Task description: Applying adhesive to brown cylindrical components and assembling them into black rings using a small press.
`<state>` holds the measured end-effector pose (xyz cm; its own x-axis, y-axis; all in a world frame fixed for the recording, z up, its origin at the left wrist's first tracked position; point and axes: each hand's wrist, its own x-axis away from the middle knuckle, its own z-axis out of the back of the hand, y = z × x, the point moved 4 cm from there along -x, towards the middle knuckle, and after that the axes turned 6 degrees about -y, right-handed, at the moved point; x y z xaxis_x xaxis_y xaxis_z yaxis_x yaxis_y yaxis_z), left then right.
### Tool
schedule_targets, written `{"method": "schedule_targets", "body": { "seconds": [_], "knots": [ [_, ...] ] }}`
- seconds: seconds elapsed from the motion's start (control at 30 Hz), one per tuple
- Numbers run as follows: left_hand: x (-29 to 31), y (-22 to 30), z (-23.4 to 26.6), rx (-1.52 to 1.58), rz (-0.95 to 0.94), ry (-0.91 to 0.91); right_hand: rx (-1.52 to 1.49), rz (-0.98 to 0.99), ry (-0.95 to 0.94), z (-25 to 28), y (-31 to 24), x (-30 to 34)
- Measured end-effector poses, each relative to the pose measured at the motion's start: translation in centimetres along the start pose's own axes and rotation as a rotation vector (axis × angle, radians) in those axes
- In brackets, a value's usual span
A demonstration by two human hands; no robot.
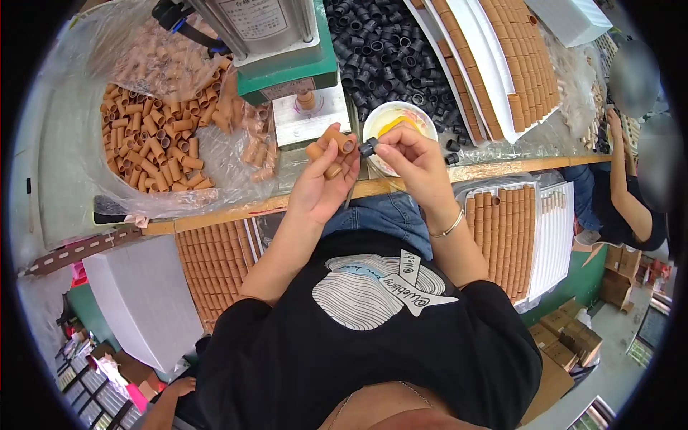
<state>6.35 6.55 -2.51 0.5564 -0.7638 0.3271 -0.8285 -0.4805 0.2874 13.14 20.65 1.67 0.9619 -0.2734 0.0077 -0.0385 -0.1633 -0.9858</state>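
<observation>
My left hand (324, 179) is closed around several short orange-brown tubes (334, 139), one with its open end turned toward my right hand. Between the thumb and fingers of my right hand (418, 163) is a small black plastic ring-like fitting (368, 147), close to that tube's mouth but seemingly apart from it. Just behind the right hand stands a white bowl (428, 122) with something yellow in it. Beyond my left hand is a press with a green block (287, 82) and a white base plate (290, 130). A brown tube (307, 99) stands upright on the plate.
Loose brown tubes (154, 143) lie heaped on plastic film at the left. A pile of black fittings (380, 54) fills the back middle. White trays hold rows of brown tubes (512, 50) at the back right. The table's wooden edge (494, 165) crosses before me. Another person's arm (625, 172) shows far right.
</observation>
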Motion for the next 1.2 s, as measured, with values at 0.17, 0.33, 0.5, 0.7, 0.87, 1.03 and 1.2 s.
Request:
{"method": "schedule_targets", "body": {
  "seconds": [0.17, 0.33, 0.5, 0.7, 0.87, 1.03, 1.2],
  "knots": [
    [-0.4, -1.7, 0.4, -0.027, 0.022, -0.017, 0.905, 0.588, 0.173, -1.9, -2.2, 0.1],
    [-0.1, -1.6, 0.7, 0.021, -0.005, 0.015, 0.818, 0.626, 0.113, -1.6, -2.3, 0.4],
    [-0.8, -1.3, 0.3, 0.103, 0.067, -0.072, 0.801, 0.251, 0.785, 9.6, -6.6, 2.5],
    [-0.7, -0.5, 1.2, -0.045, -0.007, -0.019, 1.321, 0.055, 0.888, 19.3, -7.6, 1.0],
    [0.0, 0.3, 1.2, -0.189, -0.146, 0.036, 1.319, 0.252, 0.881, 19.5, -7.7, 0.4],
    [0.3, 2.3, -0.6, -0.726, -0.536, 0.085, 0.975, 0.319, 0.611, 9.1, -6.9, 0.0],
    [1.2, 3.6, -1.0, -1.053, -0.717, 0.108, 0.850, 0.343, -0.019, -1.5, -2.4, -1.9]
  ]
}}
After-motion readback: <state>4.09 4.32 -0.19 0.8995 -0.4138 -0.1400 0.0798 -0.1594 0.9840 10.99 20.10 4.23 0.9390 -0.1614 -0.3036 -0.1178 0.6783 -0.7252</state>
